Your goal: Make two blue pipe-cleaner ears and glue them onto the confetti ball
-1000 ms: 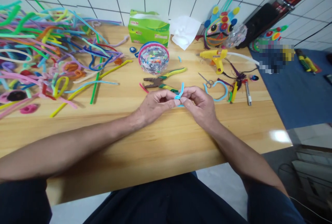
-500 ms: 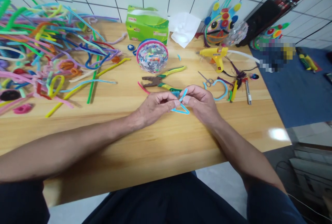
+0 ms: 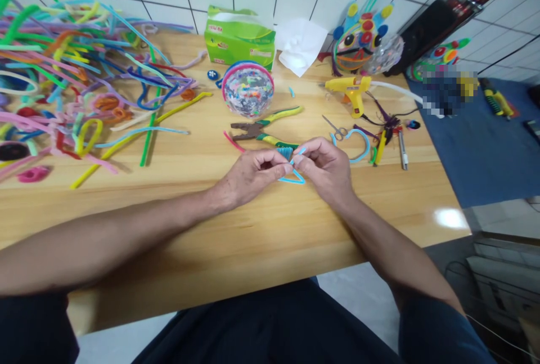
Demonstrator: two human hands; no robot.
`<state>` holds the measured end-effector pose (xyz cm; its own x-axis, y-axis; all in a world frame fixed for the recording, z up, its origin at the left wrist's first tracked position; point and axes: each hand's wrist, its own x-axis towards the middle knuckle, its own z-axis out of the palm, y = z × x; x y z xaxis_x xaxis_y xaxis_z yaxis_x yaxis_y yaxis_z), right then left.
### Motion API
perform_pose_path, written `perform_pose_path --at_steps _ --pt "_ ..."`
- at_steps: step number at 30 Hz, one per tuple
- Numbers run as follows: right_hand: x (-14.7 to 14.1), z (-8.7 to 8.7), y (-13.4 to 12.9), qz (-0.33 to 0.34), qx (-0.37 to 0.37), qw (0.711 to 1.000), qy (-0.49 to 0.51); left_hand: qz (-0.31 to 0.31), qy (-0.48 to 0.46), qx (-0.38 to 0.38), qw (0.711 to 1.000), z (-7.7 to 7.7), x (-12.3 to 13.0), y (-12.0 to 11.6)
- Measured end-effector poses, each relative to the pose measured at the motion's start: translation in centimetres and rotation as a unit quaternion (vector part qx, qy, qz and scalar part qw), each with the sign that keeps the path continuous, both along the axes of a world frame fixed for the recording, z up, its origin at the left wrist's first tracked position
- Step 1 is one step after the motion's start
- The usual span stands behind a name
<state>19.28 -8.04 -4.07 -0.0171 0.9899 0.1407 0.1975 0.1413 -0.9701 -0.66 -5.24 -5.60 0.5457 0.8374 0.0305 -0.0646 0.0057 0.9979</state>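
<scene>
A light blue pipe cleaner (image 3: 298, 178), bent into a small triangle, is held between both hands above the wooden table. My left hand (image 3: 264, 172) pinches it where its strands cross. With thumb and forefinger, my right hand (image 3: 324, 167) grips its short free end. Just behind the fingers is a ribbed blue piece (image 3: 285, 152), partly hidden. Pliers (image 3: 264, 130) with green and yellow handles lie beyond my hands, their jaws to the left. To the right of my right hand lies a curved light blue pipe cleaner (image 3: 363, 147), by small scissors (image 3: 337, 127).
Many coloured pipe cleaners (image 3: 84, 71) are heaped on the left. A decorated clear ball (image 3: 248, 91) stands before a green tissue pack (image 3: 240, 40). A yellow glue gun (image 3: 350, 91) with a cable lies at the right, near a decorated figure (image 3: 358, 43) and a cutter knife (image 3: 404, 150).
The free end of the pipe cleaner has tipped down to the right, with my right fingers now closed over it. My left hand has barely moved.
</scene>
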Motion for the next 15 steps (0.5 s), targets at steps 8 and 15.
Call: perform_pose_path --at_steps 8,15 --pt "-0.05 -0.44 -0.01 -0.011 0.058 0.998 -0.005 0.005 0.007 0.014 1.000 0.00 0.05 -0.21" --pt "-0.02 0.17 0.30 -0.007 0.016 1.000 0.027 -0.002 0.018 0.029 0.999 -0.04 0.07 -0.39"
